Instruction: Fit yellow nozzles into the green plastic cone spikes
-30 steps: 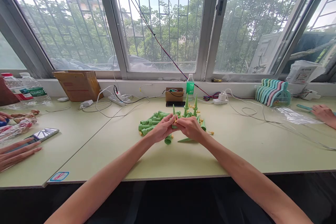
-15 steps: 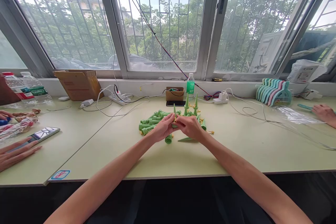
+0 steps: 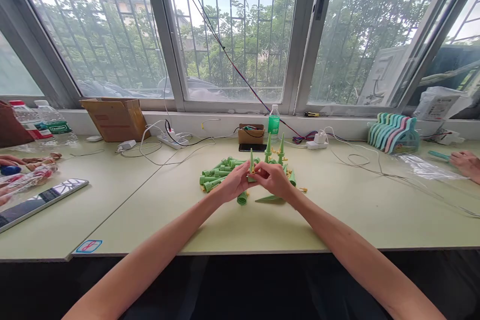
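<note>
Fingers of the left hand grip an upright green spike low down; those of the right hand bend against its small yellow part, their hold unclear. Likely light, stiff plastic, smooth and tapering, best held by its wider base; ribbed green tubes lie heaped beyond the left fingertips.

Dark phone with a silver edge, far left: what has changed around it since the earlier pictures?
The co-worker's hand that lay across the dark, silver-edged phone has come off it, leaving it uncovered. The person's left hand still holds the green pointed cone upright, with the right hand at its small yellow fitting.
</note>
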Demonstrator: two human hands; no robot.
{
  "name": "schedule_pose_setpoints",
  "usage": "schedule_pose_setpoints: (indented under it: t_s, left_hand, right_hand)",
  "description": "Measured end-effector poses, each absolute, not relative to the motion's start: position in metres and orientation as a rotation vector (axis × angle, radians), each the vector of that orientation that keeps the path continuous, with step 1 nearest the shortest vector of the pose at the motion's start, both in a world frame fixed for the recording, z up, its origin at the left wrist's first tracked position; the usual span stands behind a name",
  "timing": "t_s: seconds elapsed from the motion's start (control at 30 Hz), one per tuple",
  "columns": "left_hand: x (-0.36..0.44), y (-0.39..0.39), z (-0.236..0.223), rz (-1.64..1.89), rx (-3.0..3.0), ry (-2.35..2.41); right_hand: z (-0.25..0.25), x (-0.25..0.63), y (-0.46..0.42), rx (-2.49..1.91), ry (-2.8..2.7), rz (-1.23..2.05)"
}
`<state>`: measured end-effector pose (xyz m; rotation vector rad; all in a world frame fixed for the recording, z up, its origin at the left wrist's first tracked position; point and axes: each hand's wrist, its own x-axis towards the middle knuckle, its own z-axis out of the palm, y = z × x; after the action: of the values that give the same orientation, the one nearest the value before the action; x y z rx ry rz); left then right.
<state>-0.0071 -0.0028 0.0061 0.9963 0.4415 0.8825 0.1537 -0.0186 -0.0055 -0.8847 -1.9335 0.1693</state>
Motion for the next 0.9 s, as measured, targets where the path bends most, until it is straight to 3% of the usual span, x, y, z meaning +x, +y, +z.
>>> schedule_pose_setpoints:
  t_s: [0.9]
  left_hand:
    - [-0.0101, -0.002, 0.0002, 0.861, 1.163, 0.534]
  right_hand:
    - [-0.0119, 0.1578, -0.014, -0.877, -1.948, 0.264]
